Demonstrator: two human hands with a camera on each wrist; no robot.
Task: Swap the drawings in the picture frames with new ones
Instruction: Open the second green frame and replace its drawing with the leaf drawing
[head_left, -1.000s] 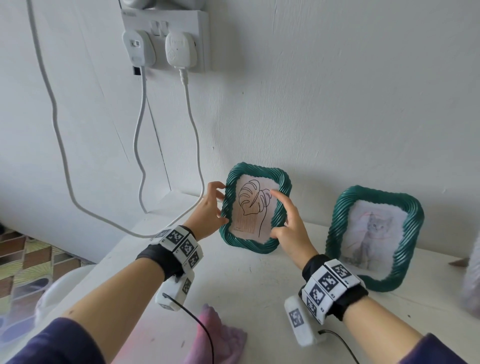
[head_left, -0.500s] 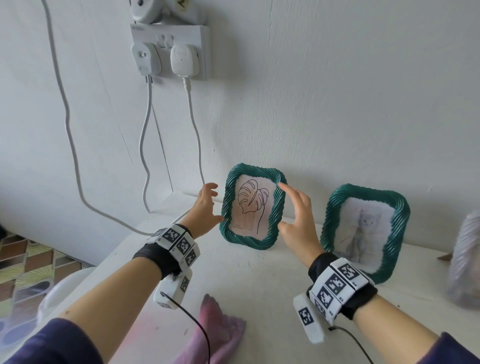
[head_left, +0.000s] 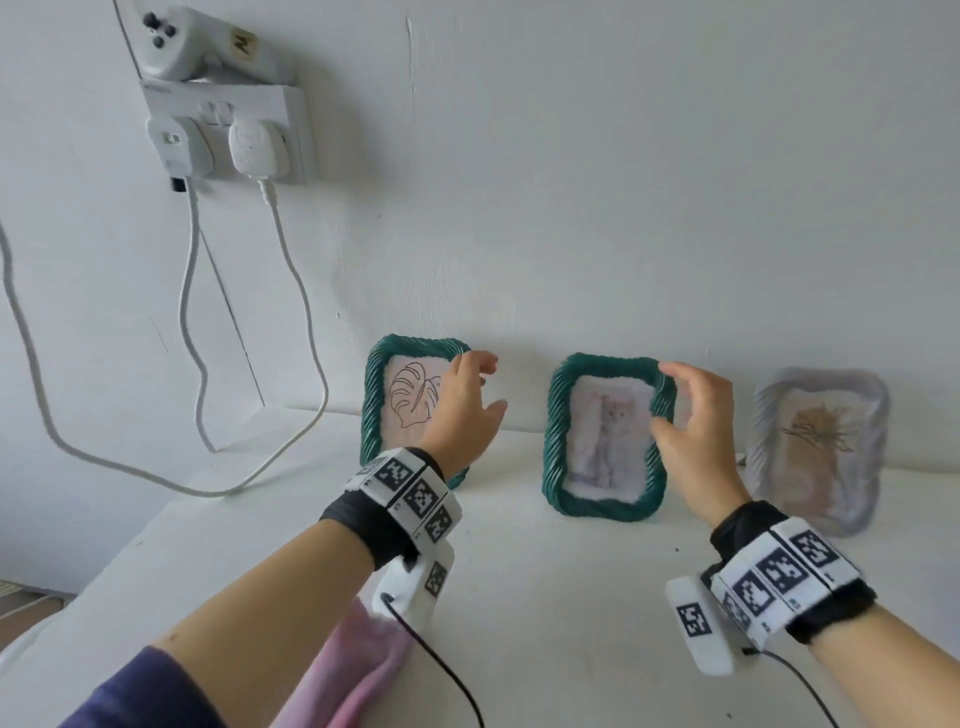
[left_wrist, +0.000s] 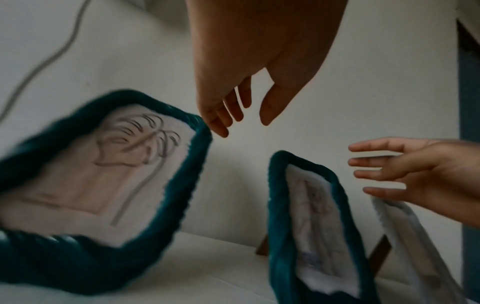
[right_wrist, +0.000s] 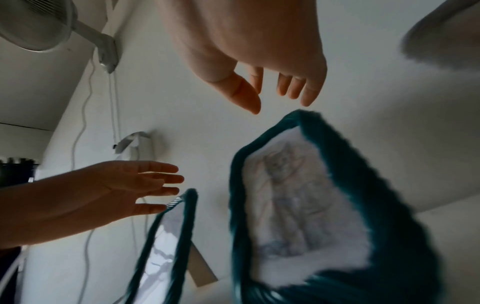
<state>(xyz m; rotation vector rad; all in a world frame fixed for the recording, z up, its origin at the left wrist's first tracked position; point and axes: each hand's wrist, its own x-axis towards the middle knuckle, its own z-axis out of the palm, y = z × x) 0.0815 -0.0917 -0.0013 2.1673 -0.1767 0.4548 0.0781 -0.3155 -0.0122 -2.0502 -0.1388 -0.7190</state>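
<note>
I see three frames standing upright on the white counter (head_left: 571, 597) against the wall. The leaf frame (head_left: 375, 395) is on the left, green-rimmed, with a line drawing of a leaf. The cat frame (head_left: 558, 467) stands in the middle, also green, holding a cat picture. The grey frame (head_left: 862, 447) is on the right with a brownish drawing I can't make out.

My left hand (head_left: 462, 410) is raised in front of the leaf frame's right side, fingers spread and relaxed, holding nothing; from the left wrist view its fingertips (left_wrist: 221, 129) sit just beside the frame's top right corner, and I can't tell whether they touch. My right hand (head_left: 696, 421) hovers at the cat frame's right edge, fingers loosely arched with the thumb apart, gripping nothing; in the right wrist view the frame's top corner lies just below the thumb and fingers.

A pink cloth (head_left: 358, 670) lies on the counter under my left forearm. Up the wall to the left is a socket (head_left: 223, 135) with two plugs, white cables (head_left: 306, 312) trailing down onto the counter.
</note>
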